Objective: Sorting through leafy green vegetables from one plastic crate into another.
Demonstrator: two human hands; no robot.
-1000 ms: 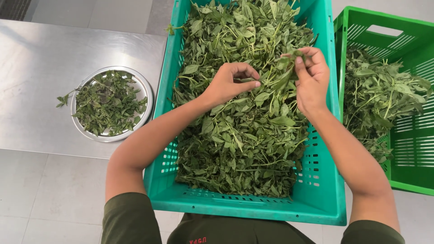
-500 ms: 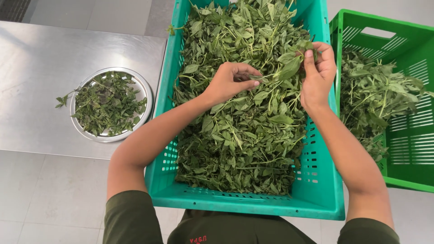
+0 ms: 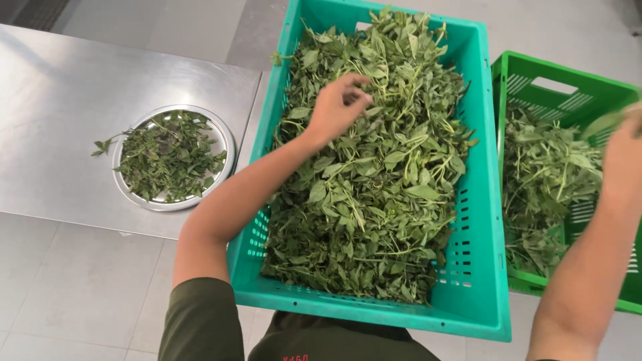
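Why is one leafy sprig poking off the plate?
One sprig hangs over the left rim of the round metal plate onto the steel table. The other greens stay inside the plate and both crates; nothing looks spilled.

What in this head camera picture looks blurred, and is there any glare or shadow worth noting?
In the head view, the right hand over the green crate is smeared by motion blur, as is the sprig it holds; the left hand over the teal crate is slightly soft. The steel table shows soft, diffuse glare, the round metal plate glints, and shadows are faint.
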